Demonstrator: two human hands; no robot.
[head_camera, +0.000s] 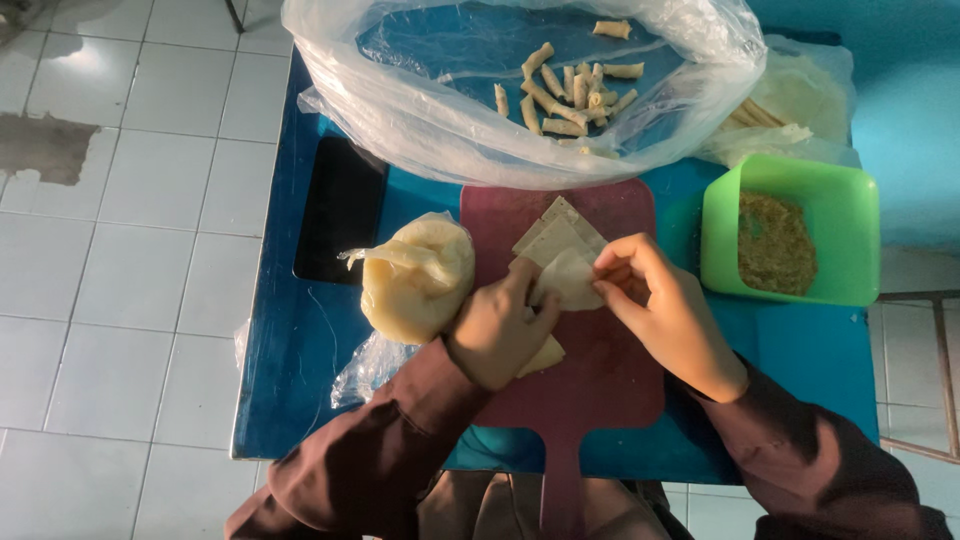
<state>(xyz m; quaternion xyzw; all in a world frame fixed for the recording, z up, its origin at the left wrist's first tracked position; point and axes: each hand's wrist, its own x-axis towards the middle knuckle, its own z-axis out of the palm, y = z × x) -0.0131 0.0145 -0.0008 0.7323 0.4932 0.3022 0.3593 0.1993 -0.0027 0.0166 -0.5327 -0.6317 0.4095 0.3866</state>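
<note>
Over on the far left there's just pale floor tile (110, 200) with a dark stain on it, then the blue table (290, 380) starts. A black flat rectangle (340, 210) lies on the table near its left edge. Next to that sits a pale yellow lump of dough (415, 280) in a crumpled clear bag, just touching the left edge of the dark red cutting board (600, 370), which has its handle pointing back toward the person.

The left hand (495, 335) is curled over the board, fingers bent and pressed down on the left edge of a thin pale wrapper (568, 278); a bit more wrapper pokes out under the palm. The right hand (655, 300) comes in from the other side, thumb and fingertips closed in a pinch on the wrapper's right edge. So the wrapper is held between both hands, about mid-board, on top of a small stack of squarish sheets (560, 230) fanned out just behind it. Can't tell if there's filling inside.

Behind the board is a big clear plastic bag (400, 110) opened wide, with a pile of small rolled sticks (570, 90) in it. Right of the board is a green square tub (850, 210) with brownish crumbly stuff. Another plastic bundle sits behind the tub, and the far right is teal wall and more tile. Both sleeves are dark brown.
</note>
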